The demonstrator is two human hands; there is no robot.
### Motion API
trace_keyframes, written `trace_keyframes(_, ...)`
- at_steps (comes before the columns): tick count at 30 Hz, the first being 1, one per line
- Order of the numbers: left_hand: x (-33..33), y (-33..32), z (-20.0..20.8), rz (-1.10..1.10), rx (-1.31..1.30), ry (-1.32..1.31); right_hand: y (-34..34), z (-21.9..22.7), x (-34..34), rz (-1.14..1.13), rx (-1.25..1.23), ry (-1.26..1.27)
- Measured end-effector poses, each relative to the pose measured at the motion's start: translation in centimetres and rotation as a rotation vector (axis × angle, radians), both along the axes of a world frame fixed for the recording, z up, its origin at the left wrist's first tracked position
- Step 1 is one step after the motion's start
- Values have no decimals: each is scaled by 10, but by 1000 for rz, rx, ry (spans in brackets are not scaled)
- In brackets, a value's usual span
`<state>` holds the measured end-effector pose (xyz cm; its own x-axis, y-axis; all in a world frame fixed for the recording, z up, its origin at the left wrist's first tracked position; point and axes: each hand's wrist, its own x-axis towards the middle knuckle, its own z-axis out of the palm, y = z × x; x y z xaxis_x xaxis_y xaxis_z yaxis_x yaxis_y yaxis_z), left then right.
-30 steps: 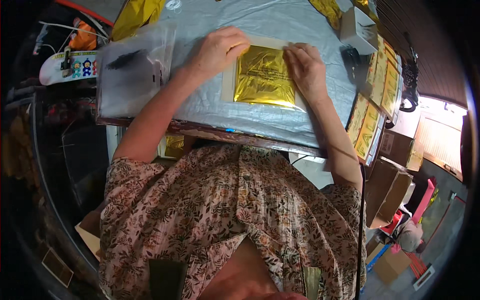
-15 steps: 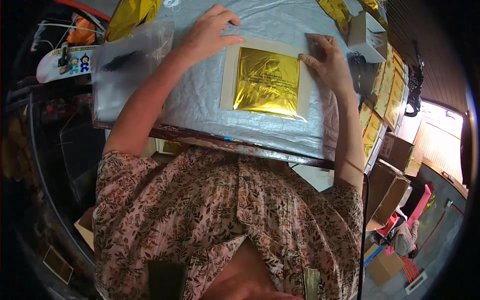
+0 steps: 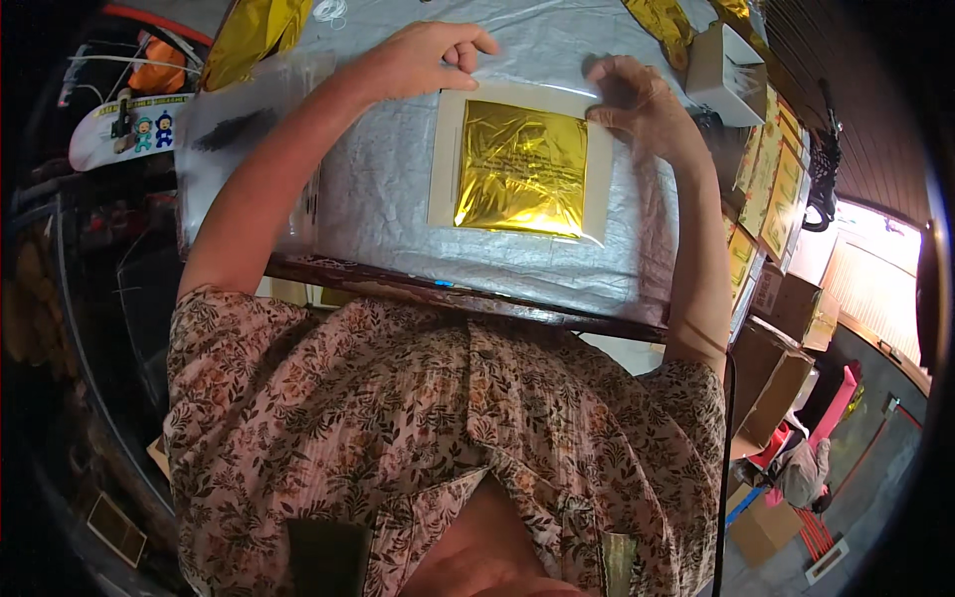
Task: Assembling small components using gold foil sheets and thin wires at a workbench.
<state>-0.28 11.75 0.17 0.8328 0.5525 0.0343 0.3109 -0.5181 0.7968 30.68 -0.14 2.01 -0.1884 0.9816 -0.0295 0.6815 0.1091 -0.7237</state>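
We seem to be setting the gold sheet [image 3: 522,164] straight, the fingers of our left hand [image 3: 420,58] and right hand [image 3: 652,107] apart, and next touches need care.

Grey floor [image 3: 875,463], brown slatted panelling [image 3: 860,109], bright opening [image 3: 875,259]

Gold packet [image 3: 522,169], beige card [image 3: 446,164], silver-grey table cover [image 3: 378,189], floral shirt [image 3: 398,398] (pinkish, dark-leaved)
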Motion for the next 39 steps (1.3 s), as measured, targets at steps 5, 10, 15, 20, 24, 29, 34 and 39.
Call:
trace_keyframes(5, -2, -2, -4, -105, 107, 1, -2, 0, 0, -96, -250, 285)
trace_keyframes(10, -3, -9, -6, -122, 277, -47, -4, -5, 4, -10, -59, 157)
trace_keyframes(15, -7, -22, -4, -66, 359, -92, -13, -8, -3, -16, 175, 36)
trace_keyframes(20, -18, -41, -4, -45, 642, -3, -31, -11, -9, -56, 332, -82)
trace_keyframes(24, -25, -61, -3, 2, 736, 44, -55, 1, -21, -93, 403, -503)
trace_keyframes(29, -27, -78, -2, 73, 841, 179, -63, 1, -41, -102, 548, -699)
trace_keyframes(34, -24, -81, -3, 99, 936, 252, -63, 0, -115, -50, 408, -761)
trace_keyframes(39, -23, -83, -5, 128, 927, 244, -59, -34, -145, -89, 432, -616)
